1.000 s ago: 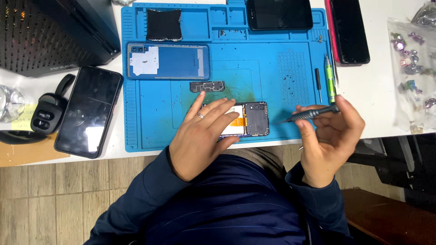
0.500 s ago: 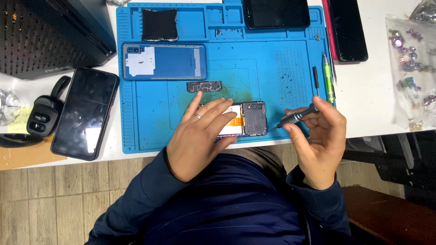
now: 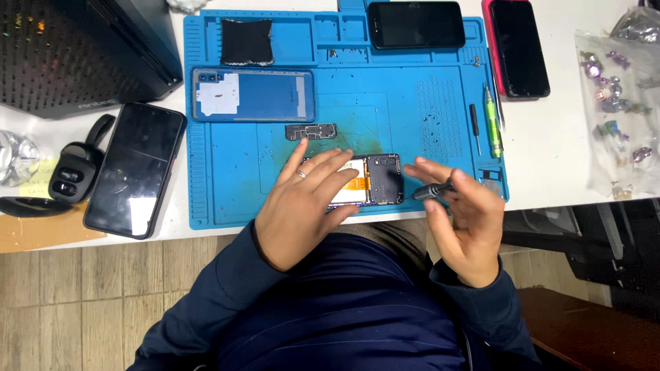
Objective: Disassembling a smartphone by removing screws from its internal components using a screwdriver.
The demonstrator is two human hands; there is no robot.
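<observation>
Grip of right hand [image 3: 462,218] closed on a slim dark screwdriver [image 3: 432,190], pinched between thumb and fingertips, tip pointing left and touching or just short of the right edge of the opened phone [image 3: 377,180]; contact cannot be told. Grip of left hand [image 3: 308,203] not closed on anything: palm down, fingers spread flat over the left part of the same phone, pressing it to the blue work mat [image 3: 412,117].

Phone lying back-up at the near edge of the mat, black inner plate and an orange strip exposed. Small black bracket [image 3: 311,130] lying loose just beyond the left fingertips. Blue back cover [image 3: 254,95] farther off, to the left. Green-handled driver [image 3: 491,124] at the right edge of the mat. Black handset [image 3: 135,168] on the white table [image 3: 550,158], left of the mat.

Judged step: working on the phone's inner plate at its right end with the tool. Next move judged to call for an exact seat of the tip, upright pressure, and a steady hold-down from the left.
</observation>
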